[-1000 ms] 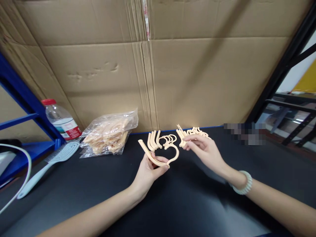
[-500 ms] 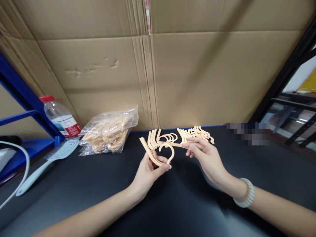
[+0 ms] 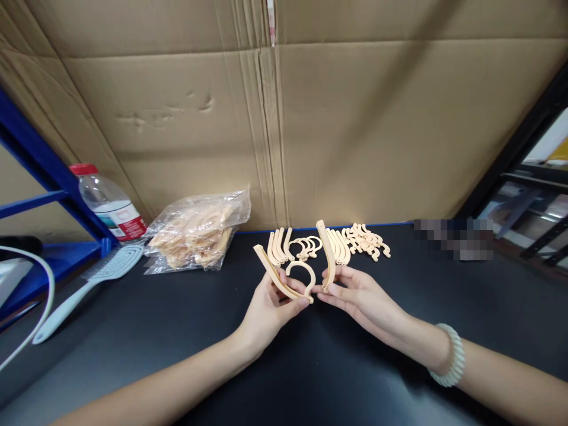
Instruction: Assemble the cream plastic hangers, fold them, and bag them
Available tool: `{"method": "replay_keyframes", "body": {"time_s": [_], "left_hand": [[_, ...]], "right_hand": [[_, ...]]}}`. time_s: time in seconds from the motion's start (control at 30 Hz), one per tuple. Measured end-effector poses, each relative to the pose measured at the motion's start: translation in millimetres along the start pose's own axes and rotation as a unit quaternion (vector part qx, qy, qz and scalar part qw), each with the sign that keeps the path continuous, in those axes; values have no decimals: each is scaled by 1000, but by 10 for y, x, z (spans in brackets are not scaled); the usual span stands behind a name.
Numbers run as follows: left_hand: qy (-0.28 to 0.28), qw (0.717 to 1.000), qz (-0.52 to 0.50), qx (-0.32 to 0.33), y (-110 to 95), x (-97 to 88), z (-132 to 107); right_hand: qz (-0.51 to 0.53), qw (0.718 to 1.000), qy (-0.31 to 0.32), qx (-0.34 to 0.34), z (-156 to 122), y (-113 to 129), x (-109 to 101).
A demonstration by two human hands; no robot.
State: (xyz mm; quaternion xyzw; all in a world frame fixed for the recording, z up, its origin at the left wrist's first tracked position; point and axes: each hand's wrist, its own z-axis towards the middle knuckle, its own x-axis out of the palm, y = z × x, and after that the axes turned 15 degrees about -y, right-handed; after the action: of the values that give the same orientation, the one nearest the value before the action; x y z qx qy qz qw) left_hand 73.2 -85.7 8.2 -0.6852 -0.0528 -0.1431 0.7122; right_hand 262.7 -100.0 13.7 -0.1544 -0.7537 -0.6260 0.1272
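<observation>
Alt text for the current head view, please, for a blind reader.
The left hand holds a curved beige strip and a round hook; the right hand holds another strip. Behind them on a black table lie groups of beige pieces; at left are a filled clear bag, hairbrush and bottle.

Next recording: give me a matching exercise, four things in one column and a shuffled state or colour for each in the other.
1. left hand
2. right hand
3. hairbrush
4. bottle

A. topped in red
B. holds a curved strip without a hook
C. pale blue
D. holds another curved strip and a hook

Pairs: 1-D, 2-B, 3-C, 4-A
</observation>
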Motion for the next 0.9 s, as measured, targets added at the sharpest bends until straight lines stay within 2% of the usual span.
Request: {"method": "replay_keyframes", "body": {"time_s": [0.23,0.43,0.73,0.9], "left_hand": [[32,999,-3,2,49,-11,20],[54,998,-7,9,38,-9,16],[53,999,-5,9,26,1,-8],[32,999,9,20,12,5,-16]], "right_hand": [[-121,988,28,-87,30,-86,2],[-132,986,34,-100,32,-86,0],[-166,975,43,-143,33,-95,-2],[-160,974,37,-154,0,-81,22]]}}
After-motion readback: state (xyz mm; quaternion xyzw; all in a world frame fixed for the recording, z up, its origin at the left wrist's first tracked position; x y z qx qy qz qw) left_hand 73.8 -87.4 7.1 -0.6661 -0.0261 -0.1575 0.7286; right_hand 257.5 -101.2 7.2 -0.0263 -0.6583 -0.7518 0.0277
